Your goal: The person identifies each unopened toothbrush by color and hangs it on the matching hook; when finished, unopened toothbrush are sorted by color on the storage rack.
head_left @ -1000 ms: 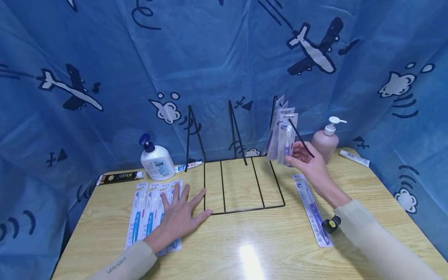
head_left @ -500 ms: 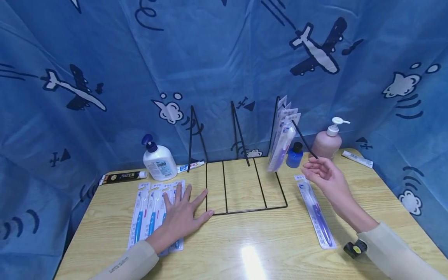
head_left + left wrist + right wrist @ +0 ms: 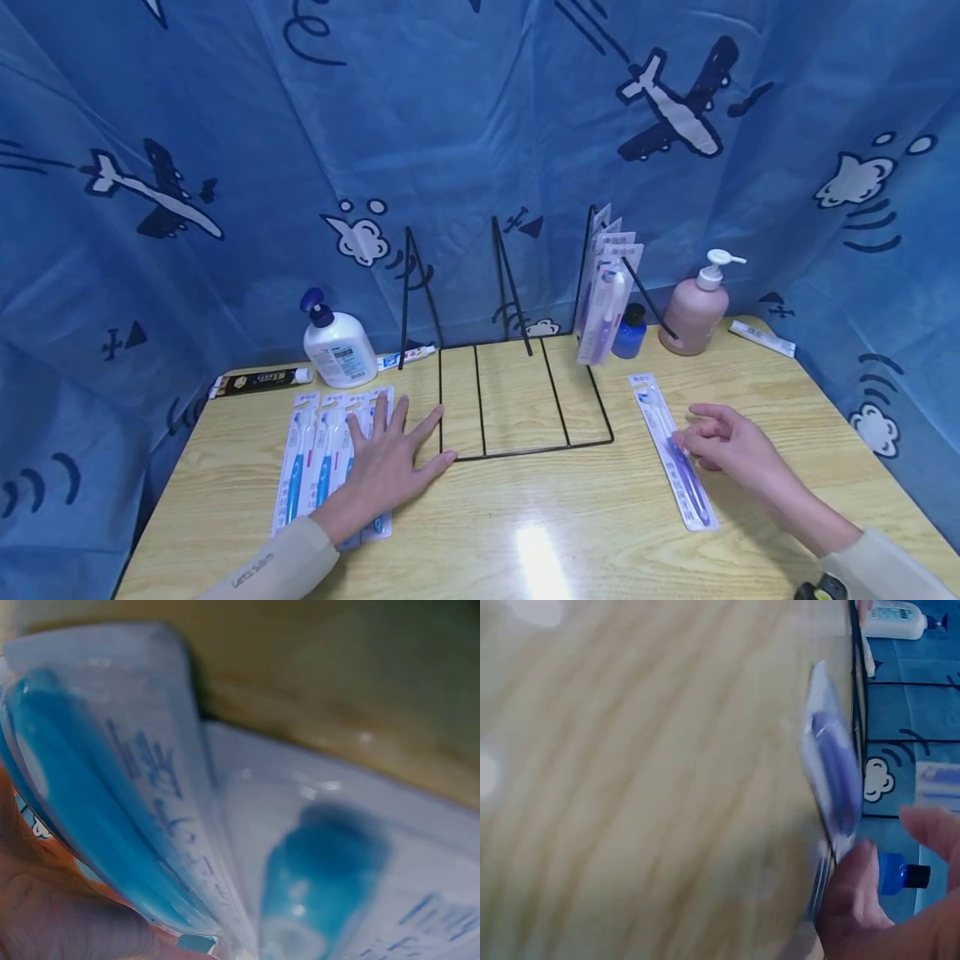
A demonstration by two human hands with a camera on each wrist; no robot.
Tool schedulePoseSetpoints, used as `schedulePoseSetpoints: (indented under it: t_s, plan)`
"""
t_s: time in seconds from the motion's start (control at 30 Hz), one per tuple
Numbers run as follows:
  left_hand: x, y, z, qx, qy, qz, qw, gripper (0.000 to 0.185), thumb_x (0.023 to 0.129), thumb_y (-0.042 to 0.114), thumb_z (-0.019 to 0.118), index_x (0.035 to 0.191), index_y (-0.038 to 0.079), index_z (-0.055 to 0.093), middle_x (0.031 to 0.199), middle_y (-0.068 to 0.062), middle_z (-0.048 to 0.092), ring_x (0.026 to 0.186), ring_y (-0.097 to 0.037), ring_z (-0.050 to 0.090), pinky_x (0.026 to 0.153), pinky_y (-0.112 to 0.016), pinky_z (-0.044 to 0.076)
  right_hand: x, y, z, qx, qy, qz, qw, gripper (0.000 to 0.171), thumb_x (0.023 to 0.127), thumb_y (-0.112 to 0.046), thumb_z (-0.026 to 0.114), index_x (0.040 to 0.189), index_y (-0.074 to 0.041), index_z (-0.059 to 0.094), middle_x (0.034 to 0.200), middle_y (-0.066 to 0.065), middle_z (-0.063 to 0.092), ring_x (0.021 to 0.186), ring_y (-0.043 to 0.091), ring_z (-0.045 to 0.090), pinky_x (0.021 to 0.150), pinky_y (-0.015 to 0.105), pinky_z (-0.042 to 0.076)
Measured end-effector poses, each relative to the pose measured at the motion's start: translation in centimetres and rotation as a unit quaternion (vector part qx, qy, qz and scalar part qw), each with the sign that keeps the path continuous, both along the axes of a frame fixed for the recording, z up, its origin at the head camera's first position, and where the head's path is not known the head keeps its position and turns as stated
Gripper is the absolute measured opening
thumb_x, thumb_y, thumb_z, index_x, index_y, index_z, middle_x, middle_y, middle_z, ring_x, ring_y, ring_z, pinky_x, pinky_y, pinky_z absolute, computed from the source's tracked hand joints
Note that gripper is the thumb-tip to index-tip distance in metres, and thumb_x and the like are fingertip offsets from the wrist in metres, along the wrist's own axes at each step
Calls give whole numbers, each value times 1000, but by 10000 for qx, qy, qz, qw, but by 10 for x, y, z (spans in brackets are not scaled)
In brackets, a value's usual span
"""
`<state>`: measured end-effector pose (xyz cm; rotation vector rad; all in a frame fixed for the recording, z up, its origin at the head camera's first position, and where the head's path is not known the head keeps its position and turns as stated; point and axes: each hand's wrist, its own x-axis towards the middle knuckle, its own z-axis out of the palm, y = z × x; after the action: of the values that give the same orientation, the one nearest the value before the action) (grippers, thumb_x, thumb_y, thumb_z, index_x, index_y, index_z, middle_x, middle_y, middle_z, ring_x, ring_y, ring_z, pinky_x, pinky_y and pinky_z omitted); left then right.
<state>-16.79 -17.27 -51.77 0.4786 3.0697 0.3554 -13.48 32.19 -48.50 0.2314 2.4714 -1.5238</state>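
While the head view takes in the whole wooden table, the wrist views show only blurred close-ups. The left hand lies flat, fingers spread, on a row of blue toothbrush packs; its wrist camera shows just their blue handles. The right hand, fingers loosely extended, touches a purple toothbrush pack lying flat right of the wire rack. More packs lean in the rack.
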Motion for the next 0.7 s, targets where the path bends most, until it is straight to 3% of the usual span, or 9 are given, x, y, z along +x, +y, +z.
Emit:
schedulePoseSetpoints:
  t_s: [0.13, 0.3, 0.5, 0.7]
  plan:
    - [0, 0, -1, -4, 29, -1, 10000, 80, 101, 81, 48, 167, 34, 49, 173, -29, 29, 160, -59, 4, 112, -90, -3, 2, 3, -5, 133, -291, 212, 9993, 81, 104, -26, 78, 156, 18, 34, 94, 4, 67, 76, 16, 59, 64, 28, 51]
    - [0, 0, -1, -12, 26, 0, 10000, 81, 101, 82, 48, 167, 35, 48, 173, -29, 28, 161, -58, 4, 113, -90, -2, 7, 3, -9, 584, -233, 341, 9974, 61, 99, -26, 83, 137, 14, 58, 82, 3, 63, 61, 15, 52, 53, 27, 42]
    - [0, 0, 0, -7, -18, -23, 10000, 80, 101, 80, 50, 167, 34, 49, 173, -29, 28, 160, -59, 3, 113, -90, -3, 8, 2, -6, 1331, -165, 459, 9899, 47, 96, -32, 84, 118, 7, 72, 81, 3, 63, 74, 19, 55, 63, 30, 42]
    - [0, 0, 1, 14, 20, -33, 10000, 80, 101, 79, 51, 167, 34, 48, 173, -29, 29, 160, -59, 3, 113, -90, -2, 15, 0, -2, 1632, 114, 632, 9845, 42, 95, -28, 86, 114, 6, 71, 97, 4, 70, 88, 19, 63, 73, 34, 50]
